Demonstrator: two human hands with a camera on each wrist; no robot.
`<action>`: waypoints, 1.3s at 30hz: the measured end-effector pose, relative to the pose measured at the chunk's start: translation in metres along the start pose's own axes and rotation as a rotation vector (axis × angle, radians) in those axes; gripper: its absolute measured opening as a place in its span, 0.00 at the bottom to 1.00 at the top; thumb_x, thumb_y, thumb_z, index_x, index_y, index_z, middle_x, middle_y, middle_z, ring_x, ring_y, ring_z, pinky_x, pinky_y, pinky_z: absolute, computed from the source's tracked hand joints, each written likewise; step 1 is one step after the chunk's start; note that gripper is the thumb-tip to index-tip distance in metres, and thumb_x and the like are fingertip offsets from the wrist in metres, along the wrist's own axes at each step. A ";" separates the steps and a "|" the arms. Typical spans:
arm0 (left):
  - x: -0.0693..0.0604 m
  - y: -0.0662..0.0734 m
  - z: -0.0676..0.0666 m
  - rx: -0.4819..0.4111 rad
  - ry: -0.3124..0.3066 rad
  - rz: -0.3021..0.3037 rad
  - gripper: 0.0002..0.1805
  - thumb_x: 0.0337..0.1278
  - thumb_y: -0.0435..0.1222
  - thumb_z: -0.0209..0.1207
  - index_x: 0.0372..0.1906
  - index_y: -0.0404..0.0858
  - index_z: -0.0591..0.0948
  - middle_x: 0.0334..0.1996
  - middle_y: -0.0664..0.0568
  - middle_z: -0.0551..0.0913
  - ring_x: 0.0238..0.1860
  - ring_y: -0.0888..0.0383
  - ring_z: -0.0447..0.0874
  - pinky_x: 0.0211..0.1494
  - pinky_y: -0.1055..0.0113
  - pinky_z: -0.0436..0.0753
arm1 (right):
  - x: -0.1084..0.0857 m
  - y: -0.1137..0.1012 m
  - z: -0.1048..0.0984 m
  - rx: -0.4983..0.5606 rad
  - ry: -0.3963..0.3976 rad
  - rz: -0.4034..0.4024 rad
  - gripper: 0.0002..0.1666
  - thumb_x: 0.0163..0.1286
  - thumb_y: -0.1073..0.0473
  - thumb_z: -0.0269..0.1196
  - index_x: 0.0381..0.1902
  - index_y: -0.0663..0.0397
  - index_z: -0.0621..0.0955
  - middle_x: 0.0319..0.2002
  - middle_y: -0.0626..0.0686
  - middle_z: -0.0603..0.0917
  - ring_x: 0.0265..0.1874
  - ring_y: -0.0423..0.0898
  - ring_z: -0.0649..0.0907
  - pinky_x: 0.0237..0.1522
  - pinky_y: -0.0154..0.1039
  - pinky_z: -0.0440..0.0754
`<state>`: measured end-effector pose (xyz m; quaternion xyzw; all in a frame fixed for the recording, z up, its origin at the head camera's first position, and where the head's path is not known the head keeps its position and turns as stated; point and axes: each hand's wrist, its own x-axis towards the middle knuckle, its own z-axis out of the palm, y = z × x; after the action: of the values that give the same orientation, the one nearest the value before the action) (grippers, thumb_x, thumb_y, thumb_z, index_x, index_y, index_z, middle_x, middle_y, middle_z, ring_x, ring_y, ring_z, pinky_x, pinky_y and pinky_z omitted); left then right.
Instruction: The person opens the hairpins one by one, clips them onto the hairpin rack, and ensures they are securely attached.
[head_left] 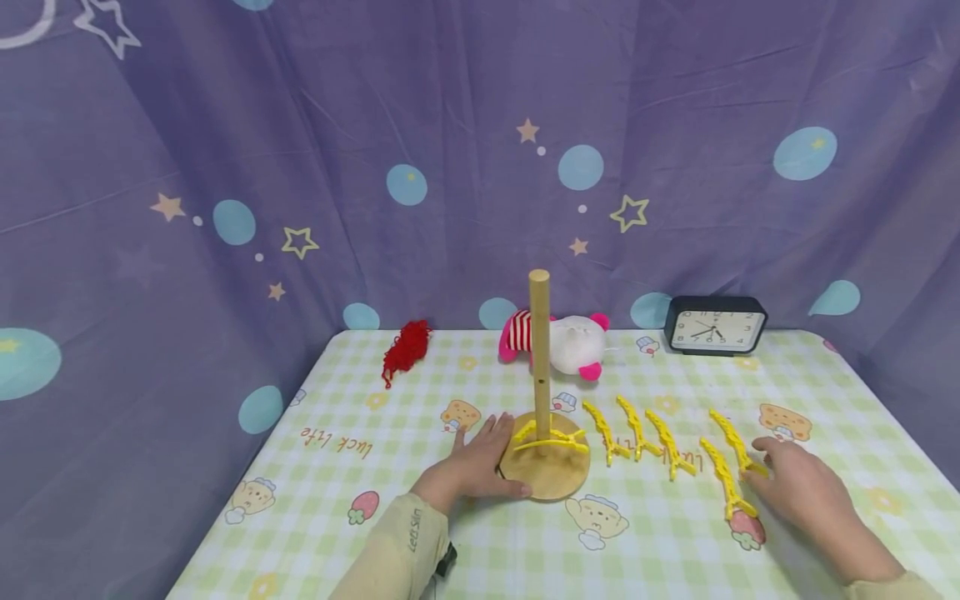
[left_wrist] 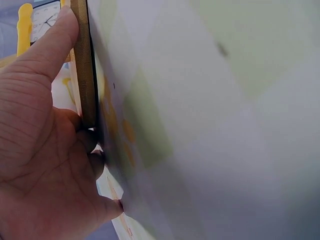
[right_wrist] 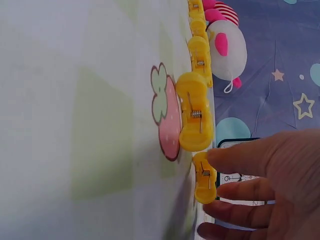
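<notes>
A round wooden base [head_left: 551, 479] with an upright wooden pole [head_left: 540, 358] stands on the table. My left hand [head_left: 480, 467] holds the base by its left side, thumb along its near rim. Around the pole's foot lie yellow hair clips [head_left: 551, 446]; how they touch the pole is unclear. Several more yellow hair clips lie in a row to the right, including one clip [head_left: 671, 446] near the row's middle. My right hand [head_left: 806, 487] pinches the wings of the rightmost clip [right_wrist: 205, 177] between thumb and forefinger; that clip is still on the table. Beside it lies another clip [right_wrist: 195, 112].
Behind the pole lies a white and pink plush toy [head_left: 577, 346]. A black alarm clock [head_left: 716, 325] stands at the back right, and a bundle of red yarn [head_left: 407, 348] lies at the back left. A purple curtain [head_left: 465, 167] hangs beyond the checked tablecloth [head_left: 300, 517].
</notes>
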<state>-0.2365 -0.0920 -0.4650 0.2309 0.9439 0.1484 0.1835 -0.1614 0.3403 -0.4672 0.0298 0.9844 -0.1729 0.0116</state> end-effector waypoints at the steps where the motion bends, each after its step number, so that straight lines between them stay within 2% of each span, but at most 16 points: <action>1: 0.000 0.000 0.000 0.002 -0.003 -0.002 0.63 0.45 0.67 0.63 0.78 0.41 0.47 0.78 0.52 0.45 0.77 0.52 0.38 0.72 0.39 0.35 | 0.001 0.001 0.000 -0.007 -0.026 0.008 0.34 0.57 0.52 0.70 0.51 0.76 0.76 0.38 0.68 0.82 0.39 0.67 0.81 0.35 0.60 0.77; 4: 0.000 0.000 -0.001 0.002 -0.004 -0.004 0.63 0.45 0.67 0.63 0.79 0.41 0.46 0.78 0.52 0.45 0.78 0.52 0.38 0.72 0.39 0.35 | 0.004 0.002 0.001 -0.022 -0.070 0.014 0.36 0.57 0.48 0.70 0.49 0.76 0.77 0.38 0.68 0.82 0.39 0.66 0.81 0.35 0.59 0.77; 8: 0.000 0.000 -0.001 0.004 -0.003 -0.005 0.63 0.45 0.68 0.63 0.79 0.41 0.46 0.78 0.53 0.45 0.78 0.53 0.37 0.73 0.39 0.35 | 0.005 0.004 0.001 -0.025 -0.064 0.001 0.33 0.54 0.45 0.72 0.43 0.71 0.80 0.35 0.64 0.82 0.34 0.61 0.80 0.33 0.56 0.77; 14: -0.001 0.000 -0.001 -0.006 -0.004 -0.001 0.63 0.46 0.67 0.63 0.79 0.41 0.46 0.78 0.52 0.45 0.78 0.52 0.38 0.72 0.39 0.34 | 0.006 0.003 0.000 -0.029 -0.056 0.002 0.25 0.53 0.47 0.72 0.36 0.63 0.79 0.29 0.56 0.78 0.27 0.51 0.75 0.26 0.46 0.72; 17: -0.001 0.001 -0.002 -0.009 -0.004 0.001 0.63 0.46 0.67 0.63 0.79 0.41 0.47 0.78 0.52 0.45 0.78 0.52 0.38 0.73 0.39 0.35 | 0.005 0.003 -0.001 -0.032 -0.054 0.004 0.26 0.54 0.47 0.72 0.37 0.64 0.79 0.31 0.58 0.80 0.28 0.53 0.77 0.26 0.48 0.74; 21: -0.001 0.001 -0.001 -0.004 -0.003 0.001 0.63 0.46 0.67 0.63 0.79 0.41 0.46 0.78 0.52 0.45 0.78 0.52 0.38 0.72 0.39 0.35 | 0.004 0.001 -0.003 -0.015 -0.056 0.043 0.31 0.56 0.46 0.70 0.44 0.68 0.78 0.36 0.66 0.82 0.31 0.58 0.81 0.28 0.53 0.77; 25: 0.000 0.000 -0.001 -0.003 -0.004 0.000 0.63 0.45 0.68 0.63 0.79 0.41 0.46 0.78 0.52 0.45 0.78 0.52 0.38 0.72 0.39 0.35 | 0.001 -0.004 -0.006 0.013 0.013 0.066 0.31 0.59 0.48 0.68 0.48 0.70 0.76 0.40 0.70 0.82 0.35 0.66 0.80 0.30 0.57 0.76; 30: 0.000 0.000 -0.002 -0.002 -0.006 -0.003 0.63 0.45 0.68 0.63 0.79 0.41 0.47 0.78 0.52 0.45 0.78 0.52 0.38 0.72 0.39 0.35 | -0.004 -0.020 -0.007 0.057 0.148 0.005 0.27 0.62 0.53 0.66 0.52 0.68 0.77 0.46 0.72 0.81 0.42 0.72 0.78 0.35 0.62 0.75; 36: -0.001 0.001 -0.003 -0.006 -0.006 -0.001 0.63 0.46 0.67 0.63 0.79 0.41 0.46 0.78 0.52 0.45 0.78 0.52 0.38 0.72 0.39 0.34 | -0.009 -0.048 -0.006 0.128 0.225 -0.154 0.24 0.64 0.60 0.65 0.56 0.66 0.77 0.46 0.69 0.82 0.43 0.66 0.80 0.39 0.62 0.76; 39: -0.002 0.001 -0.002 -0.020 -0.008 -0.004 0.63 0.46 0.67 0.63 0.79 0.41 0.46 0.78 0.52 0.45 0.78 0.52 0.38 0.72 0.39 0.34 | -0.011 -0.062 -0.006 0.149 0.239 -0.215 0.23 0.65 0.62 0.64 0.57 0.63 0.77 0.46 0.66 0.83 0.44 0.63 0.81 0.39 0.61 0.77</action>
<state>-0.2360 -0.0925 -0.4621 0.2276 0.9421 0.1566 0.1900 -0.1547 0.2832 -0.4399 -0.0543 0.9608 -0.2406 -0.1264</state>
